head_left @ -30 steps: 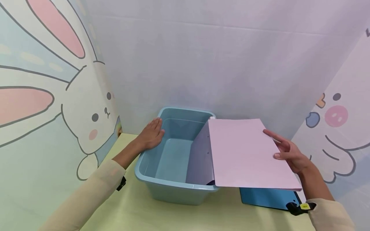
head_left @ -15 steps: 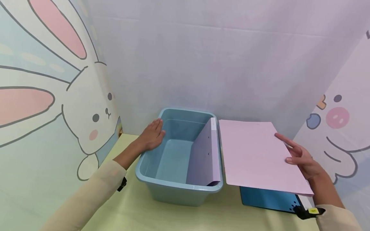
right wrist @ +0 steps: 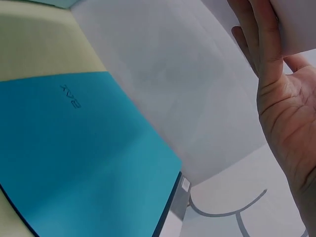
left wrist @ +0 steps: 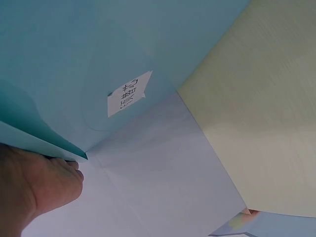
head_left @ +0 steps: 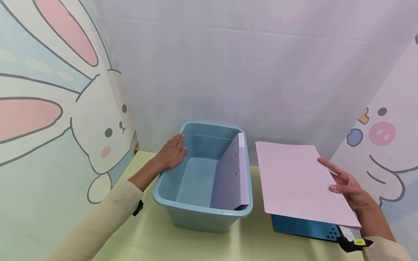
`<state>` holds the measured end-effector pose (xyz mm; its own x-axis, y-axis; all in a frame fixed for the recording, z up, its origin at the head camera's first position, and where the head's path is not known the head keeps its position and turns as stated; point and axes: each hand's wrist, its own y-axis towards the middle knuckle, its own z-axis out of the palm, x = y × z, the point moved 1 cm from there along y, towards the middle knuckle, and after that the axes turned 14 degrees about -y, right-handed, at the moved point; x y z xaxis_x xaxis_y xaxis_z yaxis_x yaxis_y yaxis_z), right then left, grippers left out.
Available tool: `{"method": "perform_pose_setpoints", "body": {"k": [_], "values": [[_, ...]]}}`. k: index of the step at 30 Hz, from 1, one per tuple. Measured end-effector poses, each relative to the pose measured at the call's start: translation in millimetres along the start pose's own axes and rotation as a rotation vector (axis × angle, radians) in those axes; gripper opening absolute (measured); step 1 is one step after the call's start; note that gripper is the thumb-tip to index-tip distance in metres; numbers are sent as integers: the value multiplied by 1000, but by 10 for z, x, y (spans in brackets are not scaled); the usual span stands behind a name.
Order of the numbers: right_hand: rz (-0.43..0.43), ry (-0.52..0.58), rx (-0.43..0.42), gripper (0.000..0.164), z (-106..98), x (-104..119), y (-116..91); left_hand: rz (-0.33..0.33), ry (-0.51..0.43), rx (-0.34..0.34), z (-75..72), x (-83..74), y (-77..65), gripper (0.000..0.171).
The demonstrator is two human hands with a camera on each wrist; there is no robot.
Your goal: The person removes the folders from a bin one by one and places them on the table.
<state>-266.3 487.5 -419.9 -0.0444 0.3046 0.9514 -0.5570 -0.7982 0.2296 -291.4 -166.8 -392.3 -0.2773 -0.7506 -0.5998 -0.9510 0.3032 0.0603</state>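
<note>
My right hand (head_left: 347,186) pinches the right edge of a thin, pale pink folder (head_left: 305,181), thumb on top. It is held up to the right of a light blue plastic tub (head_left: 202,209), over a flat blue folder (head_left: 302,226) lying on the table. In the right wrist view the pink folder (right wrist: 298,24) shows only a corner at my fingers. My left hand (head_left: 171,152) rests on the tub's left rim, fingers extended along it. A lilac binder (head_left: 228,174) stands on edge inside the tub against its right wall, spine up.
The pale green table (head_left: 248,246) meets a plain lilac backdrop (head_left: 209,72) behind the tub. Printed rabbit cloth (head_left: 91,127) hangs on the left, another cartoon cloth (head_left: 378,152) on the right. A handwritten paper label (left wrist: 129,94) is on the tub's outer wall.
My right hand has carried the pink folder rightward, off the binder's spine and away from the tub, and slightly lower in view. The left hand has stayed on the rim.
</note>
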Motion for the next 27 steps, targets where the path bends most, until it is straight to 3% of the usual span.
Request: {"method": "perform_pose_setpoints", "body": {"k": [9,13,16,22,27], "values": [[127,-253,-251,99,15,-150,-79,-15,2,6,4,-7,-9,70],[198,-502,-399,100,31,-250,-64,-15,1,3,4,-10,-10,70],[243,-622,-463,101,37,-329,-52,-16,3,6,2,-4,-17,70],[320,-664,-509,104,13,-492,-45,-9,-1,4,-3,-18,-30,70],[329,-661,-480,99,5,-660,-39,-10,-3,3,1,-16,-17,70]]}}
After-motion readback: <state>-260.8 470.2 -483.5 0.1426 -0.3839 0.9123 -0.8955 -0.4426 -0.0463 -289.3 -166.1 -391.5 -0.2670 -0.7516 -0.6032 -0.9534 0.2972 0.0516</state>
